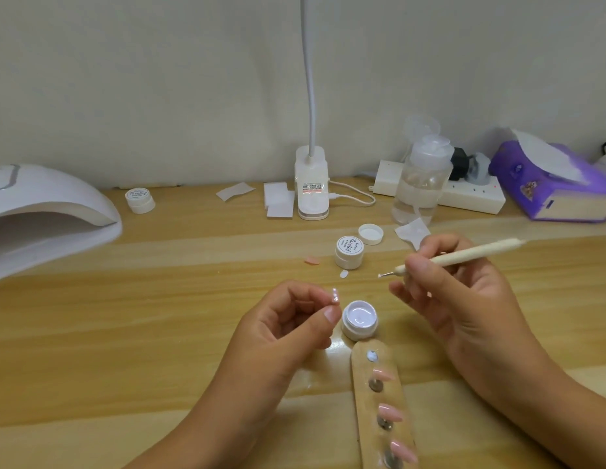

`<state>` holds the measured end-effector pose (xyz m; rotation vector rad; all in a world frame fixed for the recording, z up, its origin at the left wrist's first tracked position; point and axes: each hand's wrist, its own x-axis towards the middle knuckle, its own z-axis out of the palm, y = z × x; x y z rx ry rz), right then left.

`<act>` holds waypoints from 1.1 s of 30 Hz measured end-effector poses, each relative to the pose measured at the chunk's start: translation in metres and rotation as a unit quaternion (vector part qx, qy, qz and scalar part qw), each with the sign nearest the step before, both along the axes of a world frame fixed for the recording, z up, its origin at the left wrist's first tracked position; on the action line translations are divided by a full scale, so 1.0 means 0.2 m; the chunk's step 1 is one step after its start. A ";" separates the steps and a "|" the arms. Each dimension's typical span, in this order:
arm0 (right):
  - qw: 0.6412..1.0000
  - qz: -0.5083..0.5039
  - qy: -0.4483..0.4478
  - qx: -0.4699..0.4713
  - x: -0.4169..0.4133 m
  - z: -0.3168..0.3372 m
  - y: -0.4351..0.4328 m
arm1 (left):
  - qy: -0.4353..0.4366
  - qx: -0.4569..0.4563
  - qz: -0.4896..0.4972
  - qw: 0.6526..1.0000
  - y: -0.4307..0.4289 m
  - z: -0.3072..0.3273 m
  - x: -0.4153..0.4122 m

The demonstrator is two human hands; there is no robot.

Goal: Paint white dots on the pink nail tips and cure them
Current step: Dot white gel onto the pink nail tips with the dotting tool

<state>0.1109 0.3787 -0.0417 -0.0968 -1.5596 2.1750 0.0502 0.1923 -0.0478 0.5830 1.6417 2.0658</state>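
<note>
The left hand (288, 330) is pinching a pink nail tip (335, 295) between thumb and forefinger, holding it up just left of the open pot of white gel (360, 319). The right hand (454, 299) is gripping a dotting pen (471, 254) like a pencil, its ball end hovering near the tip (not touching). Three more pink tips (391, 412) are sitting on the wooden holder strip (362, 401) at the near edge, and the curing lamp (51, 211) is standing far left.

We had bare table (142, 316) from our left hand (288, 328) to the curing lamp (47, 218) at far left. Between that hand and our right hand (464, 306) the open gel jar (360, 320) and wooden nail strip (362, 394) crowded the middle; a closed jar (349, 252), loose lid (371, 233) and bottle (420, 187) stood behind.
</note>
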 end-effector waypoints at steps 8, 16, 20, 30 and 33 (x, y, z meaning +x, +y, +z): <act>0.992 0.107 0.015 -0.062 0.03 0.00 -0.05 | 0.045 -0.029 -0.046 0.998 0.01 0.02 0.03; 0.992 0.105 -0.018 -0.061 0.03 0.01 -0.06 | 0.051 -0.039 -0.044 0.997 0.00 0.01 0.03; 0.993 0.114 -0.018 -0.041 0.03 0.01 -0.07 | 0.050 -0.044 -0.039 0.997 0.00 0.01 0.03; 0.992 0.125 0.006 -0.008 0.04 0.01 -0.07 | 0.051 -0.052 -0.034 0.997 0.01 0.02 0.04; 0.993 0.116 0.005 -0.003 0.03 0.01 -0.08 | 0.050 -0.052 -0.032 0.997 0.01 0.02 0.04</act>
